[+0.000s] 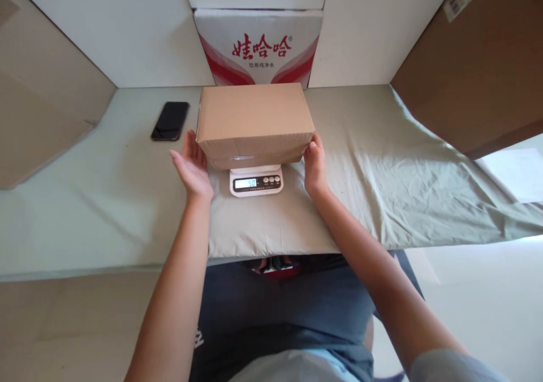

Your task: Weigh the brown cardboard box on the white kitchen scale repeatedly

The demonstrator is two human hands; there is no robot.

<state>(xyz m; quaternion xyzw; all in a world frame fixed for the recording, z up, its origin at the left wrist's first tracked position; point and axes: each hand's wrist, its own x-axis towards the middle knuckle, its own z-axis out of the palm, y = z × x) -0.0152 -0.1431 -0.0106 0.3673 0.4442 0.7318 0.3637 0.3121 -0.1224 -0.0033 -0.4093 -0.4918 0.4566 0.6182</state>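
Note:
A brown cardboard box (256, 113) sits over a white digital kitchen scale (256, 189), hiding its weighing plate. The scale's lit display reads what looks like 50. My left hand (193, 167) is at the box's left side, fingers against its lower edge and thumb spread outward. At the right front corner, my right hand (314, 161) has its fingers curled against the box's lower edge. The box is held between both hands; whether its underside rests fully on the scale cannot be made out.
A black smartphone (170, 120) lies left of the box on the pale green cloth (373, 161). Behind stands a white and red carton (259, 48). Large brown cardboard boxes flank the table at left (46, 93) and right (479, 71). The table's front edge runs before my lap.

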